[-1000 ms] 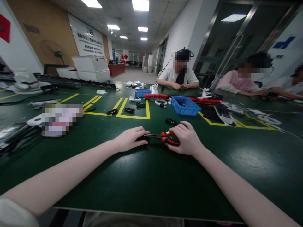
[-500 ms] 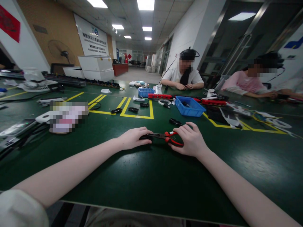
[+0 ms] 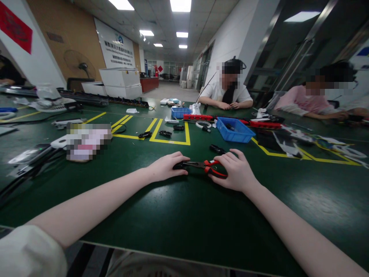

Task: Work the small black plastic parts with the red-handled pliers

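My right hand (image 3: pixel 236 171) is closed round the red and black handles of a pair of long-nose pliers (image 3: pixel 198 164). The pliers' jaws point left and meet a small black part (image 3: pixel 179 166) between the thumb and fingers of my left hand (image 3: pixel 167 167). Much of that part is hidden by my fingers, so its exact kind does not show. Just beyond my right hand lies another black piece (image 3: pixel 216 149) on the green table (image 3: pixel 184 215).
Several small black parts (image 3: pixel 165 133) lie by the yellow tape lines. A blue bin (image 3: pixel 235 130) stands behind my right hand, near red strips (image 3: pixel 198 117) and a coiled white cable (image 3: pixel 203 124). A phone (image 3: pixel 86 144) lies at left. Two people (image 3: pixel 227 92) sit across the table.
The whole view has shifted slightly, so everything appears a little further right. Both hands keep the same hold on the pliers and the black part.
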Available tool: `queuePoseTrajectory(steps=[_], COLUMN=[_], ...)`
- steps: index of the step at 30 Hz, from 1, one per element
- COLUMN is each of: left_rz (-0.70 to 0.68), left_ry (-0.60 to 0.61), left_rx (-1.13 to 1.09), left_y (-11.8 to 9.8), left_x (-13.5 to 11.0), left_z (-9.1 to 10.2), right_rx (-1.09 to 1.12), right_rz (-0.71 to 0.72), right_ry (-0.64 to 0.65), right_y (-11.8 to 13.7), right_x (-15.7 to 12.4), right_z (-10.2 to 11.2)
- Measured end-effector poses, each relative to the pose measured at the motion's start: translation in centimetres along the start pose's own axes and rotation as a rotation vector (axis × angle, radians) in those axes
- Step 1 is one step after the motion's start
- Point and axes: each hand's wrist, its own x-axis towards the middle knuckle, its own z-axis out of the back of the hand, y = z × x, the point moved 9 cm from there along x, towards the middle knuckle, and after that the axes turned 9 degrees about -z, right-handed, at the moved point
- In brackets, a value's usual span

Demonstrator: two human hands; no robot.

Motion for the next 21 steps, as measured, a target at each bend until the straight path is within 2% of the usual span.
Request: queuePoseTrajectory(steps=[12, 21], left_rz=[0.009, 0.034], left_ry=[-0.010, -0.017], left_rx=[-0.022, 0.036], left_y=[0.83, 0.44], left_x=[0.10, 0.03], left_z=[-0.03, 0.38], right_rx=[-0.043, -0.102], right_rz=[0.010, 0.029], right_ry=[-0.029, -0.076], right_y=[0.77, 0.61], right_x=[0.01, 0.06], right_z=[0.31, 0.53])
